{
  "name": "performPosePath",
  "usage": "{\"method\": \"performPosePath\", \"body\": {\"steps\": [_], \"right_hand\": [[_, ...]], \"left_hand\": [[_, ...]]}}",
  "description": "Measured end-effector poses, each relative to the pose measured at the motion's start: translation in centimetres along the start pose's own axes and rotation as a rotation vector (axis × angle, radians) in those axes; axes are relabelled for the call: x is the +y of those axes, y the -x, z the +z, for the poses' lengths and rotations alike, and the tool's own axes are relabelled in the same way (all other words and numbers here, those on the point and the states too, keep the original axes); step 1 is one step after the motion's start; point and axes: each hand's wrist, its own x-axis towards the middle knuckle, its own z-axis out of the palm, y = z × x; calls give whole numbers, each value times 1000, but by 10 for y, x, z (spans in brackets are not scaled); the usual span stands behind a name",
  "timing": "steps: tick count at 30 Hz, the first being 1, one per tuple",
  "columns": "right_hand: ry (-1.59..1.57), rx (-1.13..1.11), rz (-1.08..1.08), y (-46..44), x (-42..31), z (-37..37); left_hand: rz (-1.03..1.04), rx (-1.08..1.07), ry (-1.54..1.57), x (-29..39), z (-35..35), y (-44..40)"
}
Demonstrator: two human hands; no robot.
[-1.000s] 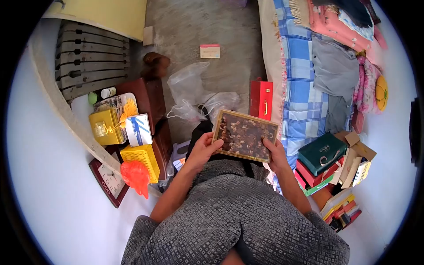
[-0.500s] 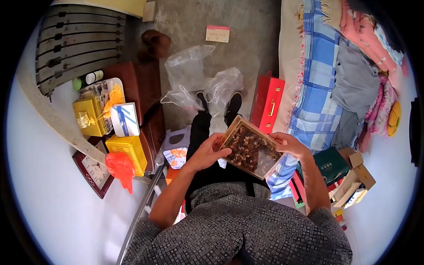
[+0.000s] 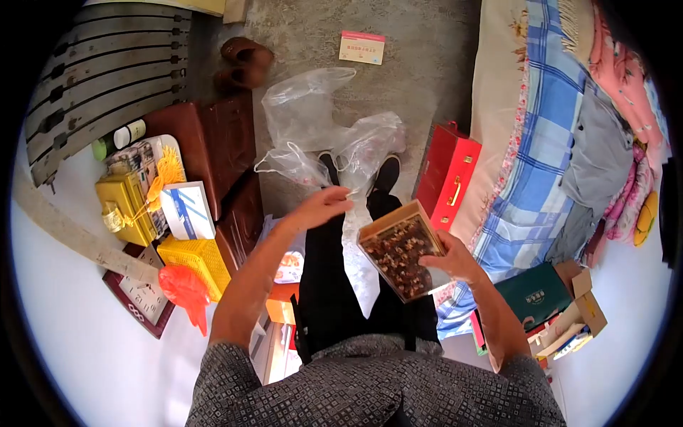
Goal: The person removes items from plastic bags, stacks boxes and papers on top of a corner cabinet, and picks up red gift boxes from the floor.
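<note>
My right hand (image 3: 457,260) grips a shallow tan box (image 3: 388,215) by its right side, the thumb pressing on the front. Through the box's clear window, dried brown pieces (image 3: 404,256) show in a heap; I cannot tell exactly what they are. The box is tilted above my lap. My left hand (image 3: 324,207) is off the box, fingers stretched forward, close to the clear plastic bags (image 3: 370,142) on the floor by my shoes. Whether its fingertips touch the plastic is unclear.
A red case (image 3: 447,174) with a gold handle stands right of my feet, beside a bed with a blue checked cover (image 3: 530,142). Leftward are brown cabinets (image 3: 231,135) and a yellow basket (image 3: 196,260). A small card box (image 3: 361,48) and brown slippers (image 3: 245,55) lie ahead.
My left hand has let go of the box and moved forward toward the plastic bags. The box, now in my right hand alone, has turned more upright in view.
</note>
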Motion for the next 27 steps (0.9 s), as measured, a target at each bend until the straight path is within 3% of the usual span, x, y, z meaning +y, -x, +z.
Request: {"method": "performPosePath", "body": {"steps": [1,3,5,6,8,13,18,20,21,22,24,27], "right_hand": [[-4,30,36,-3,14,-6],[-13,50,57,-3,26,-15],[-66,71,91,-3,27,-16],[-44,79,123,-2,31,-20],[-125,100,131,0,36,-19],[-156,241,177,7,41,-6],[-316,258,146,21,68,0],[-358,224,154,32,72,5],[-366,242,179,35,69,9],[-374,258,199,39,65,13],[-377,255,197,48,63,18],[-375,264,141,61,57,29]], "left_hand": [[126,96,-236,-21,-23,-16],[139,221,-971,-66,-76,-42],[-53,230,-1303,-82,-105,-67],[-38,225,-1307,-88,-118,-81],[50,94,-1826,-101,-135,-105],[-46,-246,-2374,-111,-154,-156],[-160,-296,-2343,-142,-178,-173],[-230,-281,-2094,-146,-183,-159],[-11,-171,-2001,-146,-189,-146],[-14,-170,-2012,-139,-190,-134],[106,106,-1396,-118,-193,-110],[197,267,-1031,-31,-173,-53]]}}
